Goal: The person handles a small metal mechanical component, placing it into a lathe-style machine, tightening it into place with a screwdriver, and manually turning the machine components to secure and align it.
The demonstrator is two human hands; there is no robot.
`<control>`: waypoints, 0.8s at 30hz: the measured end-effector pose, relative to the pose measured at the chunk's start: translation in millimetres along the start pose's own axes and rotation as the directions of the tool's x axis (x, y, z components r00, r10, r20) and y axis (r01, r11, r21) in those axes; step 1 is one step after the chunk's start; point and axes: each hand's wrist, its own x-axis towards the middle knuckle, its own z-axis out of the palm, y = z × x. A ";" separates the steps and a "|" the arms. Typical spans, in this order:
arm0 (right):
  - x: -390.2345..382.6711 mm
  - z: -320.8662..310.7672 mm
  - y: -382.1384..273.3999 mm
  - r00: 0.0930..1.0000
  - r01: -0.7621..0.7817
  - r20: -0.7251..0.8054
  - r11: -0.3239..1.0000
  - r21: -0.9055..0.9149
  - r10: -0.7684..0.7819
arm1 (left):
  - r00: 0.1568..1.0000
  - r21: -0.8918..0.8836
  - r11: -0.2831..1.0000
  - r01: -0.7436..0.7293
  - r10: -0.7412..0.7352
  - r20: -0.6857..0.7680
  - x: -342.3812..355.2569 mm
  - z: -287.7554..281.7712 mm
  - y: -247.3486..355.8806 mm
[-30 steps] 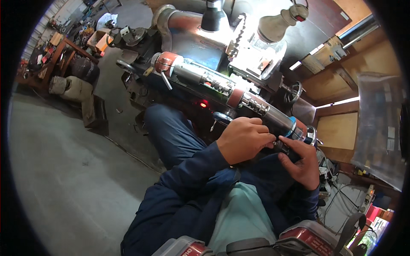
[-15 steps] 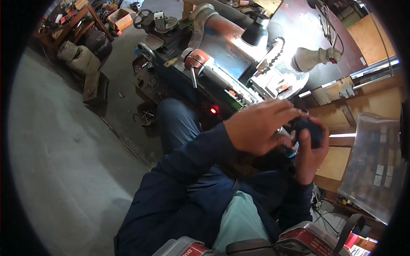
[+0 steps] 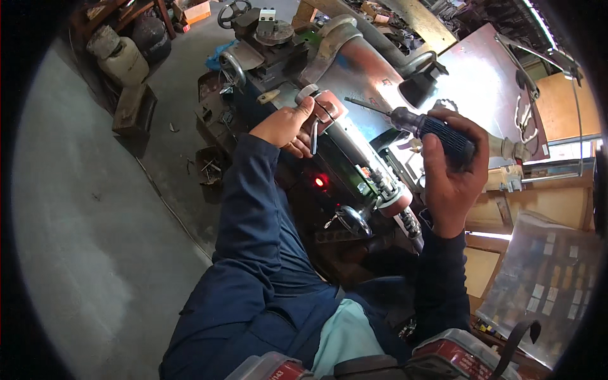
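Note:
My right hand point(image 3: 453, 190) is closed around the dark blue ribbed handle of a screwdriver point(image 3: 448, 138). Its thin metal shaft points left, over the machine. My left hand point(image 3: 286, 130) is at a red-brown clamp block point(image 3: 330, 109), thumb against the block's near-left side and fingers curled below, beside a small metal lever point(image 3: 314, 136). The fingertips are partly hidden behind that lever. From the block a bright metal shaft point(image 3: 354, 144) runs down and right to a round reddish collar point(image 3: 395, 200).
A chrome handwheel point(image 3: 353, 220) juts out near my legs, with a red light point(image 3: 318, 182) to its left. Beyond the screwdriver stands a black lamp point(image 3: 423, 85). On the floor at left are a gas cylinder point(image 3: 126, 62) and a wooden box point(image 3: 135, 109).
My hands, close together before, are now apart. The left went left to the clamp block; the right is raised with the screwdriver in plain view. The head view has shifted slightly.

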 end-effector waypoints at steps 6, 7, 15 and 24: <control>15.5 26.6 8.0 0.978 0.064 0.208 0.982 -0.180 -0.025 | 0.936 -0.035 0.994 -0.100 0.106 0.336 -0.3 -16.5 -6.4; 16.7 29.7 13.3 0.969 0.102 0.241 0.981 -0.165 -0.061 | 0.911 -0.004 0.989 -0.146 0.136 0.390 4.2 -17.8 -7.3; 25.9 42.3 7.8 0.955 0.071 0.298 0.974 -0.214 -0.004 | 0.957 -0.208 0.973 -0.102 0.153 0.246 -5.8 -48.3 -6.1; 70.1 63.0 -5.6 0.683 0.432 0.709 0.880 -0.199 -0.175 | 0.719 0.004 0.828 -0.561 0.490 -0.492 61.2 -68.3 -7.2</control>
